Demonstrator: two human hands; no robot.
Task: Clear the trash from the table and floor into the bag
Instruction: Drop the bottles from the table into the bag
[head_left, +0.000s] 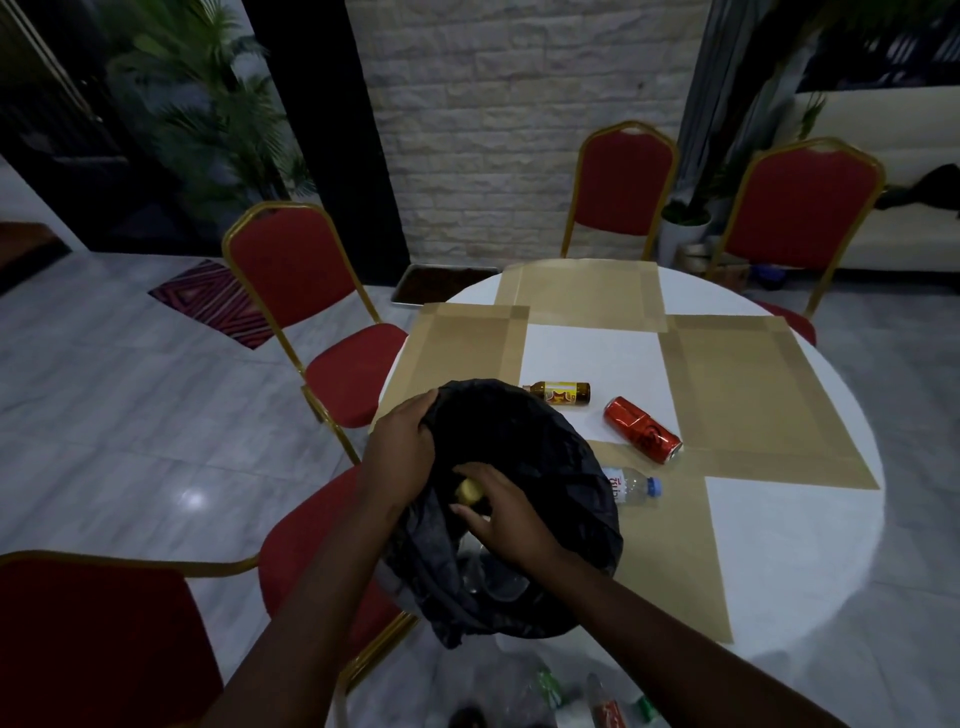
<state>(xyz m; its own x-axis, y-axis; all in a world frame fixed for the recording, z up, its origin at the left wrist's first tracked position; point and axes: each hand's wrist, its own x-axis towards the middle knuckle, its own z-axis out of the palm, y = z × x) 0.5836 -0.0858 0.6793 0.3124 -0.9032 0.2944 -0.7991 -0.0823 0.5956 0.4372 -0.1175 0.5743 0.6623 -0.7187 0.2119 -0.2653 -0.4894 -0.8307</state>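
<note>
The crumpled black plastic bag (519, 499) hung at the near edge of the round white table (779, 525). Our left hand (402, 457) gripped its rim, we judged to keep the mouth open. Our right hand (506, 514) reached inside, fingers curled on a small yellow-capped bottle (469, 491). Still on the table beyond: a brown glass bottle (558, 393), a red can (642, 429) and a clear plastic bottle (634, 486). More litter (576, 701) lay on the floor.
</note>
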